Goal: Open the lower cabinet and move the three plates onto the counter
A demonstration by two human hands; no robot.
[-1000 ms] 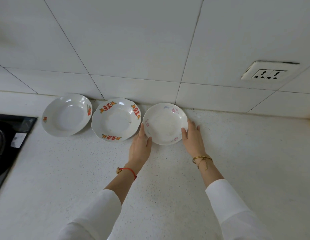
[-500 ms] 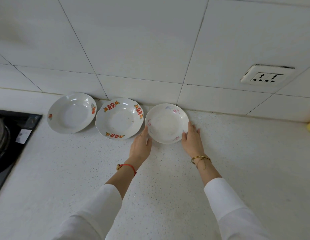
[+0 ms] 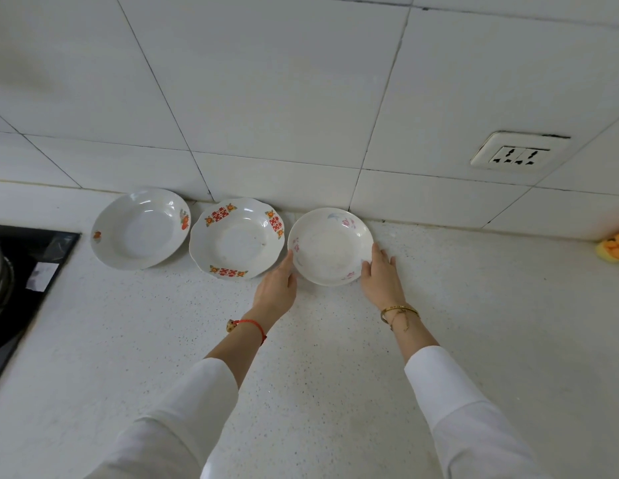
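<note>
Three white plates stand in a row on the speckled white counter (image 3: pixel 335 375) against the tiled wall. The left plate (image 3: pixel 140 229) has small orange fruit marks. The scalloped middle plate (image 3: pixel 236 238) carries red and orange emblems. The right plate (image 3: pixel 330 249) has faint pink and blue flowers and rests flat on the counter. My left hand (image 3: pixel 277 285) touches its left rim and my right hand (image 3: pixel 380 274) touches its right rim, fingers curled along the edge. The lower cabinet is out of view.
A black stove top (image 3: pixel 25 271) with a pot's edge sits at the far left. A wall socket (image 3: pixel 515 155) is on the tiles at upper right. An orange and yellow object (image 3: pixel 613 248) lies at the right edge.
The view has shifted slightly and the plates sit a little more to the right in frame. Both hands stay at the right plate's rim, which has barely moved.
</note>
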